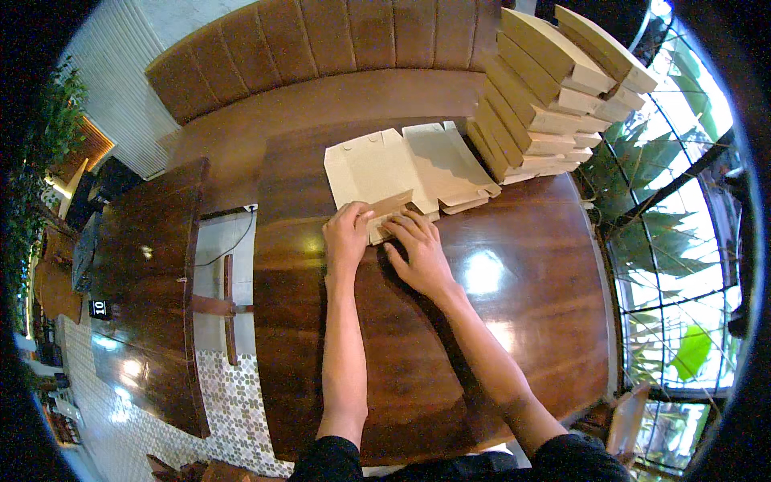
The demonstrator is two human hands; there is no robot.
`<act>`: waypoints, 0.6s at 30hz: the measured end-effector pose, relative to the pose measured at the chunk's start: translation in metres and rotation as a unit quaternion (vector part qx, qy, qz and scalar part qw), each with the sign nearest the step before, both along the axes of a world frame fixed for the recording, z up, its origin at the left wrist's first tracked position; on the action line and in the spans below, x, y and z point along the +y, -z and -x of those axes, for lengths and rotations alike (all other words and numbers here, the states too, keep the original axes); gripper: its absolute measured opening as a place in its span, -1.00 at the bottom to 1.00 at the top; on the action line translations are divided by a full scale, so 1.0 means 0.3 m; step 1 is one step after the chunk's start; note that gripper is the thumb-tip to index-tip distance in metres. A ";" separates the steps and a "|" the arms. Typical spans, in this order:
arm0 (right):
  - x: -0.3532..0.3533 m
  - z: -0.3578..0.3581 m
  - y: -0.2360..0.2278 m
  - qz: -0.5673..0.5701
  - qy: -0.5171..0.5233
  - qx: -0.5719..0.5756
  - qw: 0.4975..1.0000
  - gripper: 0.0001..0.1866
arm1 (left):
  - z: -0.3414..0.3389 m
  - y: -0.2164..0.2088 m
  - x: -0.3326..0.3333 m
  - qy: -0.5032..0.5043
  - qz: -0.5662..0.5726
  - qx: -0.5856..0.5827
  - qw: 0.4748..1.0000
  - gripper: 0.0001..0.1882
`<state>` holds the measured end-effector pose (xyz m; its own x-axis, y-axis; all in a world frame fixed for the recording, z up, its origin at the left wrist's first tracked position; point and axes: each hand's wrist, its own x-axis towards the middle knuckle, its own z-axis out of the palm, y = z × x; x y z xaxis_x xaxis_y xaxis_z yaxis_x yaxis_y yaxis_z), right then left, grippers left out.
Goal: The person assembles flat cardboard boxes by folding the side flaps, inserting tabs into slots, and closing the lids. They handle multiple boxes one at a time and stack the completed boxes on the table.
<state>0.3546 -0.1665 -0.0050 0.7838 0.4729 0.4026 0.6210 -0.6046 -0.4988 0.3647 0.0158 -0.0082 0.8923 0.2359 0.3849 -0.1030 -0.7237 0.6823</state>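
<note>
A flat, partly folded cardboard box (372, 167) lies on the dark wooden table in front of me, its lid and base panels spread toward the far side. At its near left edge, my left hand (347, 234) pinches a narrow side flap between thumb and fingers. My right hand (420, 251) rests beside it, with curled fingers pressing on the same near flap and the thumb apart, lower down. The flap stands partly raised between the hands. What lies under the right fingertips is hidden.
Folded cardboard boxes (526, 120) are stacked high at the table's far right. A brown padded bench (321, 96) runs behind the wooden table (530, 321). Left, across a gap with a cable, stands a second table (152, 297) bearing a small black number sign (99, 309). Windows line the right.
</note>
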 end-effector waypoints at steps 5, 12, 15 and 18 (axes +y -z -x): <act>0.046 -0.001 0.024 0.063 -0.026 -0.029 0.997 -0.55 | 0.017 -0.016 0.059 0.009 0.101 -0.024 0.995 -0.84; 0.062 0.000 0.015 0.087 0.002 0.002 0.996 -0.50 | 0.048 -0.020 0.154 -0.050 0.111 -0.020 0.992 -0.85; 0.061 0.005 0.010 0.085 0.005 0.014 0.996 -0.49 | 0.070 0.004 0.198 -0.068 0.083 0.027 0.994 -0.86; 0.055 0.003 0.013 0.074 -0.008 0.019 0.997 -0.48 | 0.078 0.039 0.215 -0.049 0.066 0.004 0.997 -0.84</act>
<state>0.3536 -0.1501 -0.0089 0.7890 0.5376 0.2973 0.6134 -0.6632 -0.4288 0.3413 0.0803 -0.0200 0.8655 0.3700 0.3377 -0.0304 -0.6341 0.7726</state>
